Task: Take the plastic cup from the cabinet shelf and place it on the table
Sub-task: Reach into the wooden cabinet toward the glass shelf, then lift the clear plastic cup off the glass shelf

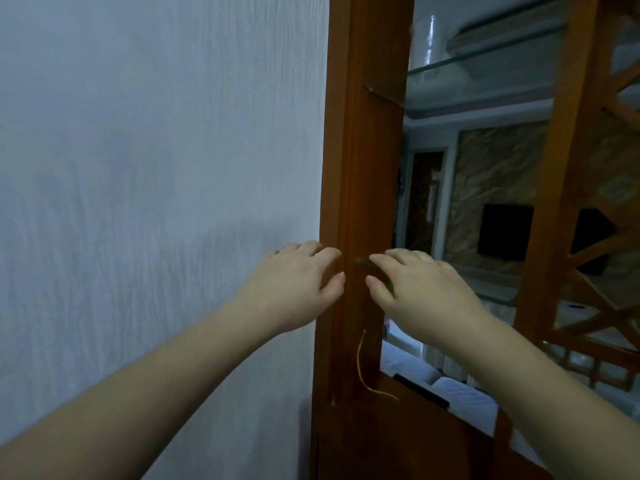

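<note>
A clear plastic cup [423,46] stands on the upper glass shelf [485,60] of a wooden cabinet [360,168], high in the view. My left hand [294,285] is raised in front of the cabinet's left post, fingers apart, holding nothing. My right hand [419,289] is level with it just to the right, fingers spread and empty, in front of a lower glass shelf whose edge is partly hidden by the fingers. Both hands are well below the cup.
A white textured wall [156,168] fills the left half. A wooden lattice panel [588,271] stands at the right. A thin yellow wire [362,365] hangs on the cabinet post. A room with a dark screen [505,230] shows behind the shelves.
</note>
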